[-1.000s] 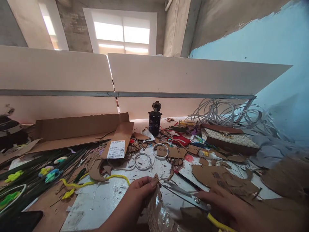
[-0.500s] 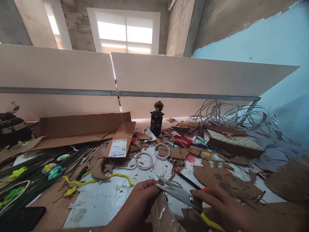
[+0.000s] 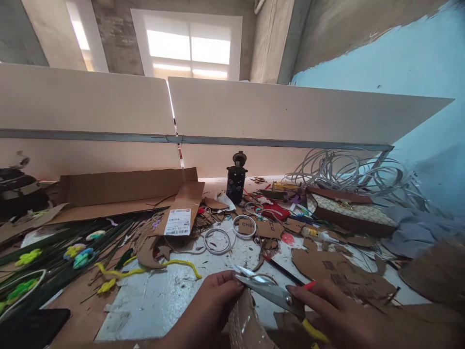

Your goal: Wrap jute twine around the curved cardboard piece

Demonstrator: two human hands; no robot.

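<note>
In the head view my right hand (image 3: 332, 308) is closed on a pair of scissors (image 3: 274, 293) with yellow on the handles; the metal blades point left, slightly apart. The blade tips reach the fingertips of my left hand (image 3: 214, 300). That hand pinches the upper end of a curved cardboard piece (image 3: 247, 322) wrapped along its side with brown cord. Its lower part runs out of the frame. A thin loop of cord shows behind the blades. A black and red pencil-like stick (image 3: 285, 270) lies just beyond the scissors.
Two white rings (image 3: 217, 241) lie beyond my hands. A black bottle (image 3: 236, 183) stands open at the back. Cardboard scraps (image 3: 341, 271) and a patterned bag (image 3: 348, 211) are on the right. Yellow strip (image 3: 183, 263), crocheted flowers (image 3: 84, 259) and a phone (image 3: 34, 327) lie left.
Both hands hold nearly the same place. The scissor blades have tilted slightly, and the upper one now catches bright light. The curved cardboard piece has shifted a little.
</note>
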